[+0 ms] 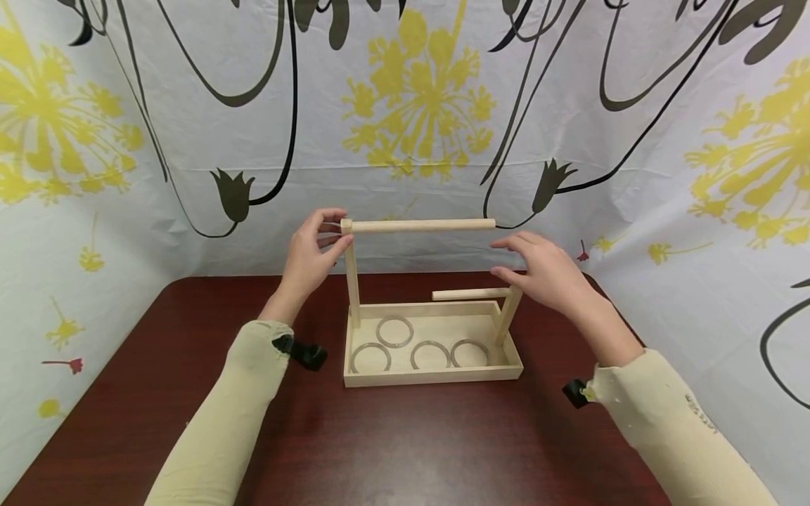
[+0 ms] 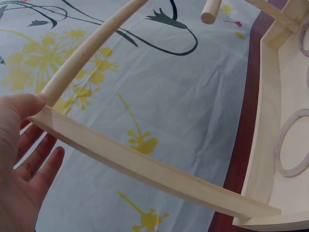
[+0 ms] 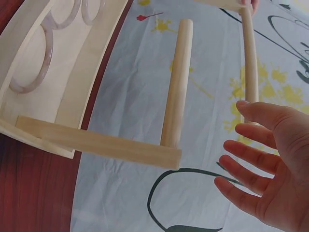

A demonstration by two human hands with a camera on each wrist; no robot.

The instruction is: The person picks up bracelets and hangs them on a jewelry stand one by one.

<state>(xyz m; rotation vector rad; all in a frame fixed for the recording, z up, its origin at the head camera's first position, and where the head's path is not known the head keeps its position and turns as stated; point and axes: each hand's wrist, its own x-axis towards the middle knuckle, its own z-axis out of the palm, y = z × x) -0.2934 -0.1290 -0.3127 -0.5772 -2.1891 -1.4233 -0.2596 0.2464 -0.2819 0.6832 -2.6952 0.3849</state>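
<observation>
Your left hand's [image 1: 310,254] fingers pinch the top of the flat, pale wooden post [image 1: 352,282], whence the round, pale wooden dowel [image 1: 422,225] runs rightward above the rectangular wooden tray [image 1: 433,378], its free end near your right hand's [image 1: 545,273] parted, empty fingers.

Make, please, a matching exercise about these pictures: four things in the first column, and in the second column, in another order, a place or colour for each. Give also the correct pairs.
Things
1. left grip
2. four rings
3. lower rod
4. table

Places or colours
A. joined to the shorter post
B. dark reddish brown
C. at the top of the taller post
D. lying inside the tray

Correct pairs: 1-C, 2-D, 3-A, 4-B
</observation>
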